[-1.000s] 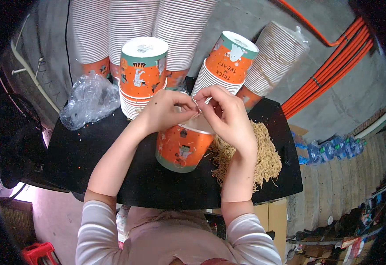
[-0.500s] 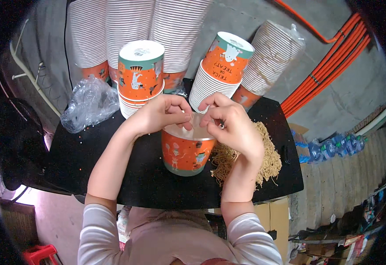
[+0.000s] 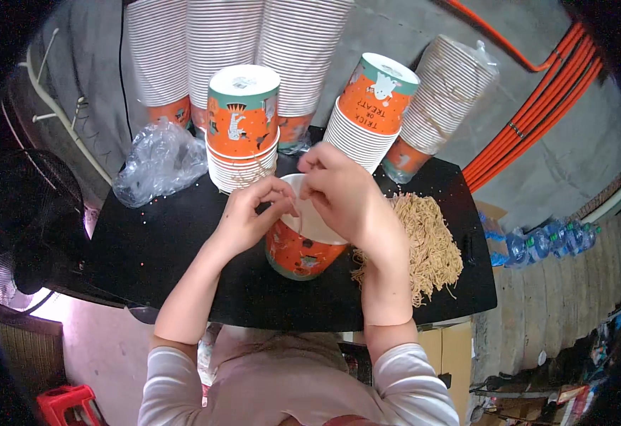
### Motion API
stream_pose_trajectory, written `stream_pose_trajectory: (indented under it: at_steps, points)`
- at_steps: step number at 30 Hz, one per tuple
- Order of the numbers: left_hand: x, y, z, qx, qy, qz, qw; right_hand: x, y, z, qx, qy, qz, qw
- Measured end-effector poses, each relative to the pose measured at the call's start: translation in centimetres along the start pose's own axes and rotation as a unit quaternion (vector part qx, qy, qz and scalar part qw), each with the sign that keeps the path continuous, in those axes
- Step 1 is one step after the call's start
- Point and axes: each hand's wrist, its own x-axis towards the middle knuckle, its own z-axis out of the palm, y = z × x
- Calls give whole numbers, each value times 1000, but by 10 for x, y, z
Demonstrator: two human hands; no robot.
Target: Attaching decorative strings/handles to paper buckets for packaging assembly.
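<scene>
An orange paper bucket (image 3: 300,257) with a green base and white inside stands tilted on the black table in front of me. At its left rim, my left hand (image 3: 257,216) is closed in a pinch on a thin cord, and a pale strand hangs at the rim below the fingertips. Fine beige strands also show just above that hand. My right hand (image 3: 346,195) is over the bucket's right side with its fingers curled; they are partly blurred, and what they hold is hidden. A heap of beige cord (image 3: 431,248) lies beside my right forearm.
Upside-down nested buckets stand in a left stack (image 3: 243,117) and a right stack (image 3: 374,99), with taller wrapped stacks (image 3: 303,57) behind. A crumpled clear plastic bag (image 3: 158,163) sits at the table's left. Orange pipes (image 3: 530,106) run along the wall.
The view has shifted, so the table sits farther right. My hands have drawn apart: the left is lower at the rim, the right is raised over the bucket. The bucket's mouth leans more toward me.
</scene>
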Motion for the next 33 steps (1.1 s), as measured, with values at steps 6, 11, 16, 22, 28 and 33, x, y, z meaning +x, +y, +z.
stream_pose_trajectory:
  at_steps: [6, 11, 16, 22, 28, 33]
  points:
    - [-17, -21, 6, -61, 55, -6, 997, 14, -11, 8, 61, -22, 12, 998]
    - [-17, -31, 6, -18, 30, 47, 998, -30, -1, 10, 90, 9, 7, 996]
    - [-14, -27, 13, -16, 14, 78, 997, -64, 4, 17, 4, 70, 17, 997]
    - [-18, -32, 11, -43, 12, 15, 999, -71, 14, 11, 7, 37, 13, 999]
    - [-18, -35, 14, 17, 14, 54, 998, -72, 21, 21, 3, 76, -8, 997]
    - [-18, -35, 16, 33, 7, 70, 997, -81, 26, 54, 52, 139, 11, 989]
